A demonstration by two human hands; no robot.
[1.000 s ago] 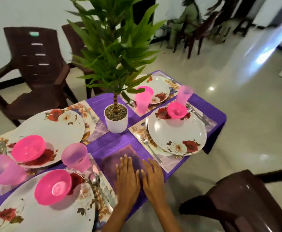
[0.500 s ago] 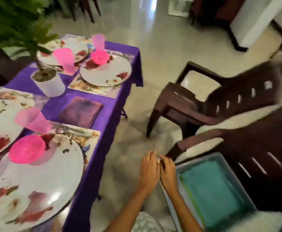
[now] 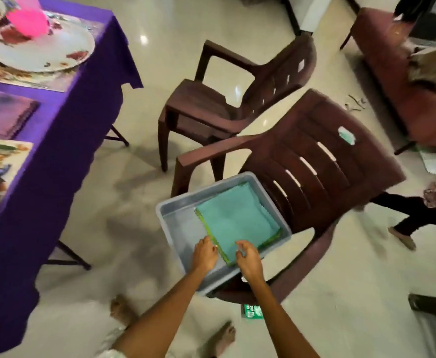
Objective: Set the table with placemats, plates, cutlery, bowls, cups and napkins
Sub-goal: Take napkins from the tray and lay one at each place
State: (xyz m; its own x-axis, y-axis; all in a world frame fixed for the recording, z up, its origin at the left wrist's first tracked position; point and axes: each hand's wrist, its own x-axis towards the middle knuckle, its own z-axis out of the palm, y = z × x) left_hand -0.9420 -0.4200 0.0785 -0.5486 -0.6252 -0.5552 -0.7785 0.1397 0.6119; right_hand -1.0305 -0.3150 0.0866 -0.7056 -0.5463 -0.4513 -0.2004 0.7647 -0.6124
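Note:
A stack of folded teal napkins point(image 3: 237, 215) lies in a grey plastic bin point(image 3: 175, 228) on the seat of a brown plastic chair point(image 3: 315, 156). My left hand point(image 3: 205, 254) reaches into the bin, its bent fingers touching the stack's near-left edge. My right hand point(image 3: 247, 259) hovers over the stack's near corner, thumb and fingers loosely curled with a gap between them, holding nothing. At the left, the purple-clothed table point(image 3: 64, 120) carries a floral plate point(image 3: 41, 52), a pink bowl point(image 3: 28, 18), placemats and a folded purple napkin point(image 3: 2, 112).
A second brown chair point(image 3: 211, 104) stands between the table and the chair with the bin. A maroon bench point(image 3: 405, 99) runs along the far right. Another person's legs point(image 3: 418, 215) are at the right edge. A green packet point(image 3: 251, 311) lies on the floor by my feet.
I have turned from the table to the chair. My hands left the purple napkin on the table and now reach into the grey bin over the teal napkins.

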